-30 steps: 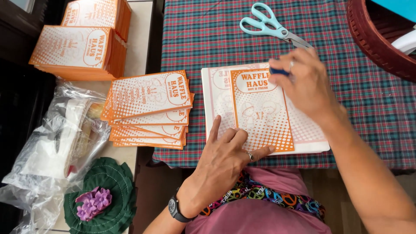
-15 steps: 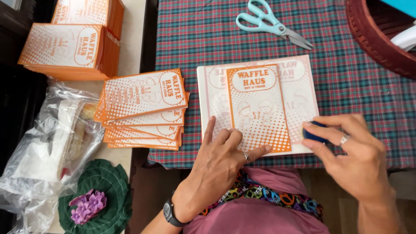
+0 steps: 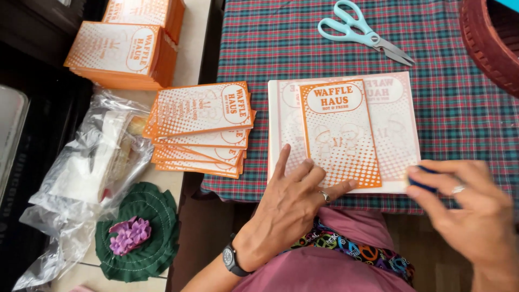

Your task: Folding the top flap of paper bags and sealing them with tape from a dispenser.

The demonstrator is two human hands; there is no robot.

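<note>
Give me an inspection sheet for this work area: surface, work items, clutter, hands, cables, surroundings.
Surface: plaid tablecloth over the table.
Work items: orange printed sheet on a pale stack; fanned orange sheets beside it.
Clutter: scissors, plastic bags, green doily with purple flowers.
Hands: left hand pressing the orange printed sheet; right hand holds a small dark blue object, blurred.
Cables: nothing seen.
Surroundings: orange bundles at left, brown basket at right.

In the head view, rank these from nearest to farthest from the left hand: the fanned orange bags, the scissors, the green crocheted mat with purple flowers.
From the left hand:
1. Fanned orange bags, just to its left at the table's edge.
2. Green crocheted mat, farther left and lower, beside the plastic bag.
3. Scissors, at the far side of the plaid cloth.
</note>
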